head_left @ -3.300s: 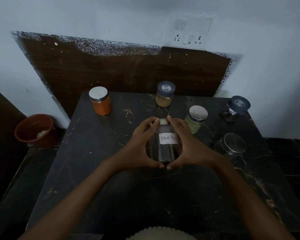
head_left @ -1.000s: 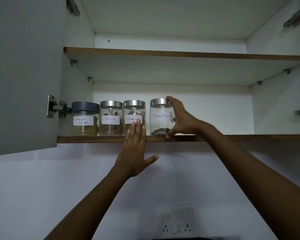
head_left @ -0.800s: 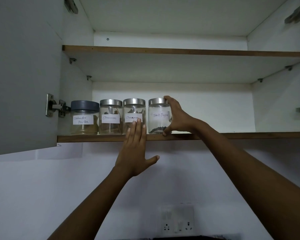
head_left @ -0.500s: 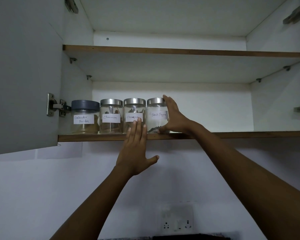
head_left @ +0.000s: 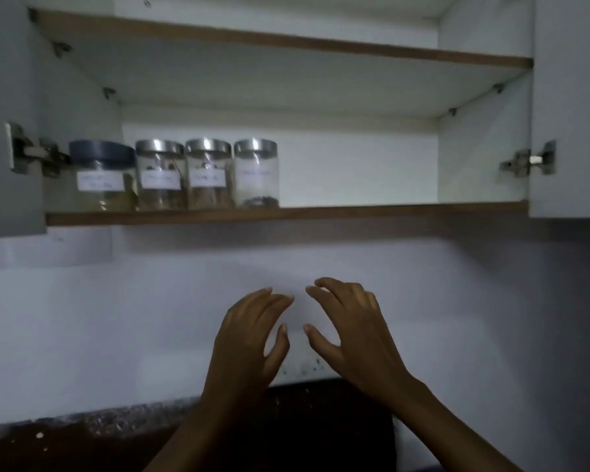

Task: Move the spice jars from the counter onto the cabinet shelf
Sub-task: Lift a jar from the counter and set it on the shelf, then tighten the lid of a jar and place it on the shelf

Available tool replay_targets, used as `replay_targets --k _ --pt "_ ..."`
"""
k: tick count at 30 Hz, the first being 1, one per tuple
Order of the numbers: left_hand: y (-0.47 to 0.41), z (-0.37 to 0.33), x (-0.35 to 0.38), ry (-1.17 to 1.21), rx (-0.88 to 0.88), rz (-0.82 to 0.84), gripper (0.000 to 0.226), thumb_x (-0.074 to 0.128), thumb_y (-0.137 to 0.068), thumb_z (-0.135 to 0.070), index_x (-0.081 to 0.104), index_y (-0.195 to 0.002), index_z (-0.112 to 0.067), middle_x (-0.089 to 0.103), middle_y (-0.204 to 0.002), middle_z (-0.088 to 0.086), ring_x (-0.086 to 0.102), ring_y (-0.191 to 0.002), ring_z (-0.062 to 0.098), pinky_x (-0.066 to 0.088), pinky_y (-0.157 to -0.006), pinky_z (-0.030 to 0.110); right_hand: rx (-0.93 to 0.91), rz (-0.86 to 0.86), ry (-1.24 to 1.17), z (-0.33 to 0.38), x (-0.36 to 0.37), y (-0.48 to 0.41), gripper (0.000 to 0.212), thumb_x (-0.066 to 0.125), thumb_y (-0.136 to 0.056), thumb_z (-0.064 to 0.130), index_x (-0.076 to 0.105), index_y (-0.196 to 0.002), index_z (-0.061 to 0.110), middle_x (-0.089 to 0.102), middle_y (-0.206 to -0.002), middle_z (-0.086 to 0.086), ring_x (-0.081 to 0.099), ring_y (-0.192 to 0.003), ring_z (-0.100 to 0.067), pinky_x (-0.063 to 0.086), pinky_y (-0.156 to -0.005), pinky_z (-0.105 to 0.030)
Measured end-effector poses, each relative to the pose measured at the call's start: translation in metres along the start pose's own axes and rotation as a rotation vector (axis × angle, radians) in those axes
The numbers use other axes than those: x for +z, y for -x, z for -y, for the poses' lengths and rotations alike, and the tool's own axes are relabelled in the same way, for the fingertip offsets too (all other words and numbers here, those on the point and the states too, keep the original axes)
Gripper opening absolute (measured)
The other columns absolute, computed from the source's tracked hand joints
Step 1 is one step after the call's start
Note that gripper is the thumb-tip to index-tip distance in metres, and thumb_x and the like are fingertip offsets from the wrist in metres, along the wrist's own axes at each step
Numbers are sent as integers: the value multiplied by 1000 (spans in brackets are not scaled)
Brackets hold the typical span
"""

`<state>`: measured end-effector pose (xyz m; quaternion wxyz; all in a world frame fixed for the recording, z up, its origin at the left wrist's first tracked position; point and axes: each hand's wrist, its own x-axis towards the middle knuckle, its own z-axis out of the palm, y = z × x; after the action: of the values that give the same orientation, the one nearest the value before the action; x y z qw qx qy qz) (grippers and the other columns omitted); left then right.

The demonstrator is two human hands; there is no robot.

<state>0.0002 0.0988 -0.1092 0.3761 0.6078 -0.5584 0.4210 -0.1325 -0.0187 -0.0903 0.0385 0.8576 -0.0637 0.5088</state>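
Several labelled glass spice jars stand in a row at the left end of the lower cabinet shelf (head_left: 372,210). The black pepper jar (head_left: 257,173) is the rightmost, next to two silver-lidded jars (head_left: 209,174) (head_left: 160,175) and a wider dark-lidded jar (head_left: 101,177). My left hand (head_left: 249,338) and my right hand (head_left: 351,330) hang in front of the white wall, well below the shelf, side by side with fingers curled and apart, holding nothing. The counter and its jars are out of view.
The upper shelf (head_left: 321,42) holds nothing visible. Open cabinet doors flank the opening, the left door (head_left: 7,114) and the right door (head_left: 569,107), each with a metal hinge. A dark backsplash panel (head_left: 286,424) runs along the bottom.
My right hand has let go of the black pepper jar, which now stands beside the others. Both hands have dropped below the shelf, and the view has tilted down.
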Motion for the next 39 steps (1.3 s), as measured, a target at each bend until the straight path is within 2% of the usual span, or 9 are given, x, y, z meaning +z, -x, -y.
replay_targets --k 2,9,15,19,21,25,30,33,39 --pt "31 -27 11 84 -24 64 38 43 -89 -33 62 -117 -17 64 -119 -2 46 -120 9 38 -103 34 47 81 -22 -9 -6 42 42 47 -83 45 57 -118 23 60 -123 3 58 -107 -18 37 -89 -30" --pt "118 -112 60 299 -74 317 36 46 -88 -27 60 -120 -19 59 -122 -7 42 -125 7 29 -107 28 255 376 -107 -43 -27 188 40 54 -82 41 59 -116 21 58 -123 1 52 -111 -14 48 -90 -31" --pt "177 -172 110 442 -119 554 37 43 -86 -29 55 -121 -27 61 -123 -6 40 -124 3 28 -107 24 499 562 -95 -68 -51 293 50 43 -83 53 52 -124 27 48 -134 7 40 -125 -9 31 -107 -28" --pt "217 -206 133 507 -221 713 46 38 -84 -41 53 -126 -28 53 -132 -9 38 -130 6 27 -110 33 639 624 -97 -79 -64 348 43 56 -87 41 52 -125 23 47 -133 5 41 -122 -10 30 -102 -19" --pt "232 -215 142 483 -221 768 44 43 -85 -37 54 -126 -24 54 -132 -5 41 -129 12 32 -109 38 700 680 -132 -83 -64 365 45 58 -87 38 49 -128 22 45 -134 4 39 -122 -10 35 -103 -23" --pt "261 -216 154 424 -256 902 43 58 -86 -20 52 -129 -21 49 -136 0 42 -127 14 33 -109 33 792 820 -203 -87 -50 389 54 62 -86 31 42 -136 23 33 -146 6 26 -136 -12 25 -110 -27" --pt "291 -212 158 335 -203 1026 42 63 -81 -25 56 -122 -24 49 -137 5 48 -124 18 46 -100 39 926 885 -367 -91 -21 414 72 66 -83 34 28 -143 32 17 -154 7 15 -142 -14 21 -113 -36" --pt "298 -214 156 323 -210 1060 48 64 -81 -24 53 -128 -23 41 -144 12 44 -130 24 41 -104 38 1023 842 -501 -89 -5 419 83 71 -77 33 23 -145 33 18 -154 6 18 -141 -14 21 -116 -37" --pt "291 -213 153 405 -355 1223 63 54 -91 -24 22 -145 -34 -3 -158 0 12 -144 16 35 -110 31 1041 760 -527 -89 11 416 65 71 -77 35 41 -135 30 41 -143 2 38 -131 -10 33 -111 -38"
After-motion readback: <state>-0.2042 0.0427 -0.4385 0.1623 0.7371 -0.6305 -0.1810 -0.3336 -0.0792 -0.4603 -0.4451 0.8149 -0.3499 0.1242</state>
